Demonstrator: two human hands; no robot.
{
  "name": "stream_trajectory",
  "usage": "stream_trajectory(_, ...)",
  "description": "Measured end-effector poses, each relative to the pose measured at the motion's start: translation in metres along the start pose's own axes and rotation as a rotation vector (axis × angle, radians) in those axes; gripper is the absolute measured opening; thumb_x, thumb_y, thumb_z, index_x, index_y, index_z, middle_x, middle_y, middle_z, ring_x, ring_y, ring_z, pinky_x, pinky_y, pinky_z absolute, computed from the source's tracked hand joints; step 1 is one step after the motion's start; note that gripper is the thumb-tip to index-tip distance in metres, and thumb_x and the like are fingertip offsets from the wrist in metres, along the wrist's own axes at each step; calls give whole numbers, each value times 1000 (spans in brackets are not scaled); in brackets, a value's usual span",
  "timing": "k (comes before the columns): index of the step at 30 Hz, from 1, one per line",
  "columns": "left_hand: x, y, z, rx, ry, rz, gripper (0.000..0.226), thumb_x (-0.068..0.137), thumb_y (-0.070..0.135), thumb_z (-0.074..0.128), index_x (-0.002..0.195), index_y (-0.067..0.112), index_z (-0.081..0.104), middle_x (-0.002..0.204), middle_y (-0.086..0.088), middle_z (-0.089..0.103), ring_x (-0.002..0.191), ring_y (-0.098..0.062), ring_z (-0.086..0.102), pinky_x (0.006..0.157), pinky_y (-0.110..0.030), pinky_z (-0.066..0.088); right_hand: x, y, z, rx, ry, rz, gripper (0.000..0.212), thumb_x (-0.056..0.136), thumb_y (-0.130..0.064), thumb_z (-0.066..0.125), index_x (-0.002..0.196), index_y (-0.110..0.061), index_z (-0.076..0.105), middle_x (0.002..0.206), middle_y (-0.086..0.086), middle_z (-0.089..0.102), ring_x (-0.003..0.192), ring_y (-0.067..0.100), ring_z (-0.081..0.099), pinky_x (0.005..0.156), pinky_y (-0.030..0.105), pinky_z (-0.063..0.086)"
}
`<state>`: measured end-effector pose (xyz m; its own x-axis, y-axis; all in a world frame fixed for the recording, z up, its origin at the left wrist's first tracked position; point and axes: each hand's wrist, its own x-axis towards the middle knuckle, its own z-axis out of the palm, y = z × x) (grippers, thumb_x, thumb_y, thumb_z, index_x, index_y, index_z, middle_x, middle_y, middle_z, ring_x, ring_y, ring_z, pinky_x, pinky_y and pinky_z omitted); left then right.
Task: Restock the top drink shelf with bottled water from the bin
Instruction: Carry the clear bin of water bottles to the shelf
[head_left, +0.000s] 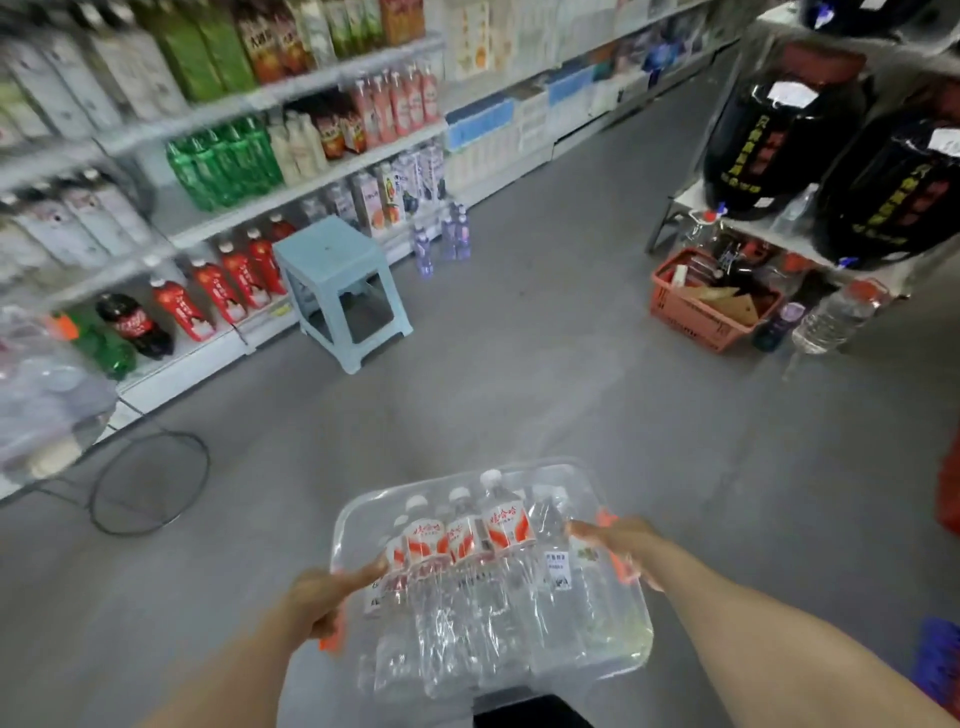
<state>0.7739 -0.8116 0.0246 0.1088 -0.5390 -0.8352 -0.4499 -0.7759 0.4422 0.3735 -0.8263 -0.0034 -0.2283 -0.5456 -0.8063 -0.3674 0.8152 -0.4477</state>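
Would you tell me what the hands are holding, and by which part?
The bin of bottles, by its two ends: the left hand grips at the left orange clip, the right hand at the right clip.

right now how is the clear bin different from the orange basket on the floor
The clear bin is see-through; the orange basket is opaque and slotted. The bin is held by the left hand and right hand; the basket sits on the floor. The bin carries water bottles; the basket holds cardboard. Both are open-topped.
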Motion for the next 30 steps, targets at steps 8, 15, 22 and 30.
stream_trajectory(8, 90, 94, -109, -109, 34, -74, 67, 68, 55, 84, 78, 0, 49, 56, -12, 42, 46, -21, 39, 48, -28, 33, 92, -206, 16, -166, 3, -5, 101, 55, -70, 88, 124, -2, 60, 66, 2, 47, 59, 21, 51, 63, 31, 49)
stream_trajectory(15, 206, 163, -242, -246, 1, -106, 87, 50, 58, 89, 100, -4, 56, 57, -7, 39, 44, -18, 38, 48, -26, 33, 171, -396, 71, -265, 82, -19, 101, 51, -78, 84, 116, -5, 59, 72, 4, 60, 66, 22, 66, 77, 35, 57)
stream_trajectory(22, 297, 251, -385, -262, 61, -99, 108, 60, 60, 85, 136, -8, 50, 71, -14, 58, 57, -22, 55, 51, -25, 46, 232, -571, 122, -277, 22, -63, 92, 68, -65, 84, 126, 2, 58, 100, 8, 66, 77, 24, 65, 69, 37, 57)
stream_trajectory(30, 394, 334, -498, -251, 147, -184, 121, 27, 78, 80, 117, 0, 58, 59, -2, 40, 53, -16, 34, 50, -24, 32, 336, -756, 166, -351, -66, -122, 67, 66, -65, 85, 94, -8, 65, 66, 1, 49, 51, 18, 47, 53, 26, 41)
